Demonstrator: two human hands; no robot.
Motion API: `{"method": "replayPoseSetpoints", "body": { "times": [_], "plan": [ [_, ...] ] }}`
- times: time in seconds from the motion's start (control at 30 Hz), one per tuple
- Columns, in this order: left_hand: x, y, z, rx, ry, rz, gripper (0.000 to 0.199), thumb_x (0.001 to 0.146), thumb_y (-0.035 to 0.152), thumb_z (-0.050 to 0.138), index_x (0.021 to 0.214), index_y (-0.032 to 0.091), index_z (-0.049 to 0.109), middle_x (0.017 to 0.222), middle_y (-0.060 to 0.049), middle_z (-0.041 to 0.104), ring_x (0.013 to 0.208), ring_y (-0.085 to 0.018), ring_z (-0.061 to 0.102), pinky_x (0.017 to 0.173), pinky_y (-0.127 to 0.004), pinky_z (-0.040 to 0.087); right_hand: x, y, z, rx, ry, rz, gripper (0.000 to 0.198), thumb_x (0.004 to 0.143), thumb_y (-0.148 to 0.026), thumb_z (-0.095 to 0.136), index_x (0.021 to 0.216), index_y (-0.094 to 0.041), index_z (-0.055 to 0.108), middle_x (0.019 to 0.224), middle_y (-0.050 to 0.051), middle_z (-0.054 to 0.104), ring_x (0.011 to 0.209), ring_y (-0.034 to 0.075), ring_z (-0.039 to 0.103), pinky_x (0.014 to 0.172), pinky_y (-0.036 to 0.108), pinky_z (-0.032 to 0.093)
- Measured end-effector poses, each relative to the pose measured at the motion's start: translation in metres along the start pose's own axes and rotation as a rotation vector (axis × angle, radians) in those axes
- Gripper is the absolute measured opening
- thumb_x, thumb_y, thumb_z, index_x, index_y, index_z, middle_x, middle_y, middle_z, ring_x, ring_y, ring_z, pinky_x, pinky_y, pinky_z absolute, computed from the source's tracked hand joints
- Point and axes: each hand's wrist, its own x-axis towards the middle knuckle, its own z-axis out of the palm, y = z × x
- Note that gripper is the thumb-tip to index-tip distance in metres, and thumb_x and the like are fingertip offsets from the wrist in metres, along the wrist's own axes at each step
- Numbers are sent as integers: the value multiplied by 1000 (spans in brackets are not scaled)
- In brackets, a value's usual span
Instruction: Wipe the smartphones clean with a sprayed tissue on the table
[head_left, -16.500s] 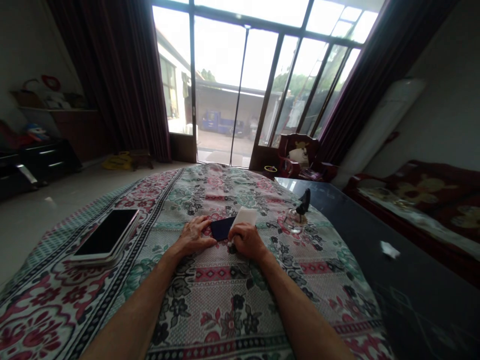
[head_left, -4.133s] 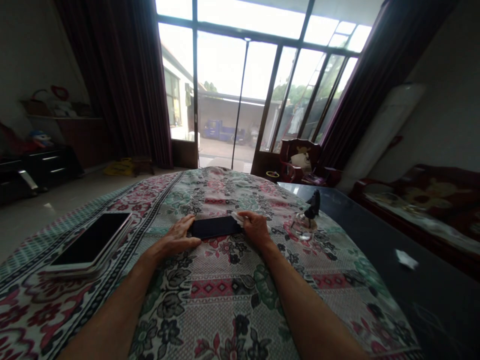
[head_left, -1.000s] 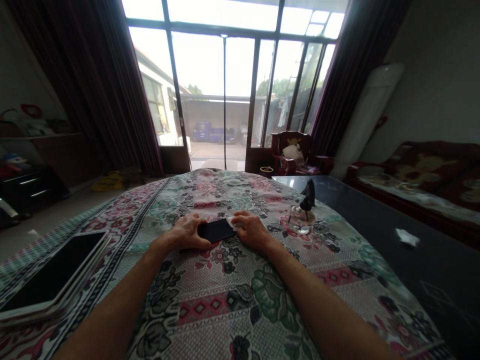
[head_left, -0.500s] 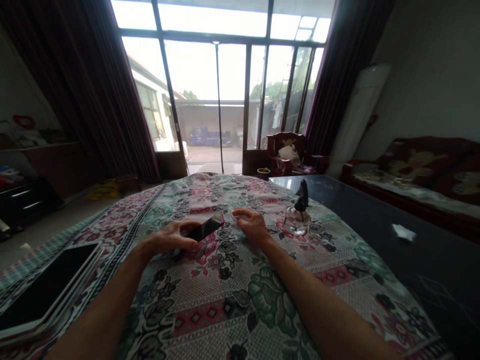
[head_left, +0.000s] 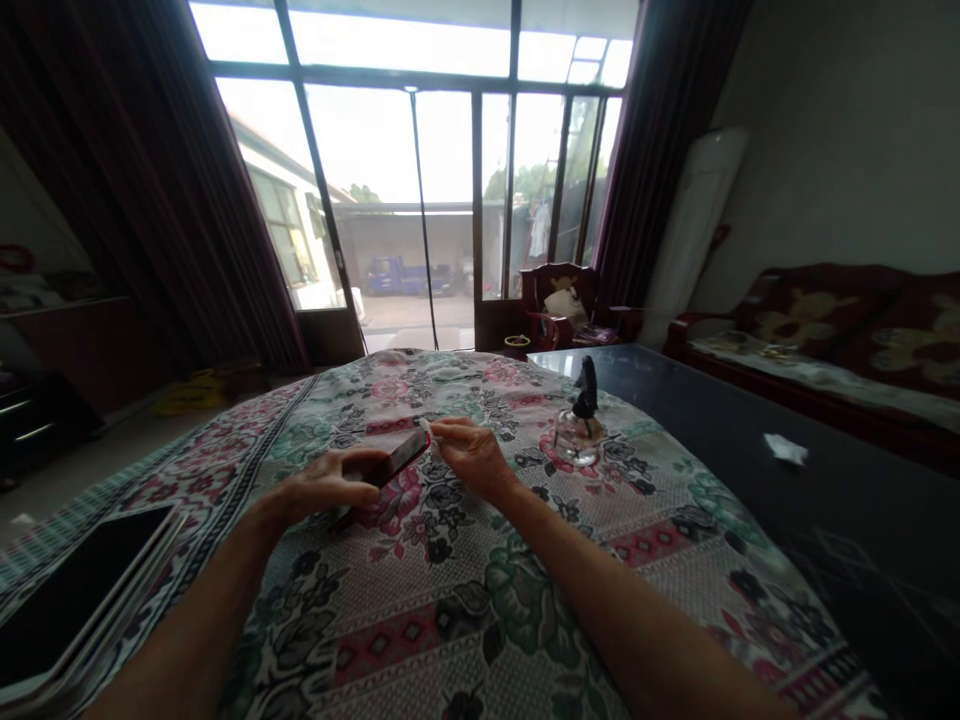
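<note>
My left hand [head_left: 330, 482] is closed round a dark smartphone [head_left: 403, 458] with a red edge, fingers on one side and thumb on the other. The phone is tilted above the flowered cloth. At its far end, my right hand [head_left: 474, 458] pinches a small white piece [head_left: 426, 427], which looks like tissue or a wipe. That piece touches or nearly touches the phone's red edge. A clear spray bottle [head_left: 577, 438] with a black trigger head stands upright to the right of my right hand.
A flowered tablecloth [head_left: 420, 620] covers the table under my hands. Black-faced tablets [head_left: 75, 590] lie stacked at the left edge. On the dark tabletop [head_left: 705, 440] to the right is a crumpled white tissue [head_left: 786, 449]. Beyond stand a wooden chair [head_left: 559, 285] and glass doors.
My right hand has come left, bringing the white piece up to the phone's end. The left hand still holds the phone. The whole view has shifted slightly.
</note>
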Motion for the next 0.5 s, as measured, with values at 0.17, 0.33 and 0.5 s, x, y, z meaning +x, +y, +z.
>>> {"method": "replayPoseSetpoints", "body": {
  "times": [0.17, 0.33, 0.5],
  "plan": [
    [0, 1, -1, -29, 67, -14, 45, 70, 36, 67, 114, 24, 69, 108, -4, 69, 102, -26, 58, 90, -35, 44, -3, -3, 3, 31, -15, -33, 31, 75, -15, 54, 93, -25, 78, 103, 3, 74, 96, 16, 68, 90, 32, 55],
    [0, 23, 7, -41, -19, 82, 31, 69, 33, 67, 97, 20, 71, 91, -1, 66, 88, -21, 55, 79, -30, 43, -2, 0, -5, 10, 43, 7, 35, 71, -12, 52, 92, -22, 78, 102, 4, 74, 98, 18, 68, 94, 33, 53],
    [3, 24, 12, -97, -4, 80, 31, 68, 30, 69, 97, 20, 72, 89, -1, 66, 85, -19, 55, 76, -29, 42, -4, 3, -5, 18, 22, 26, 31, 73, -17, 57, 97, -20, 77, 104, 6, 74, 99, 19, 67, 94, 34, 52]
  ]
}}
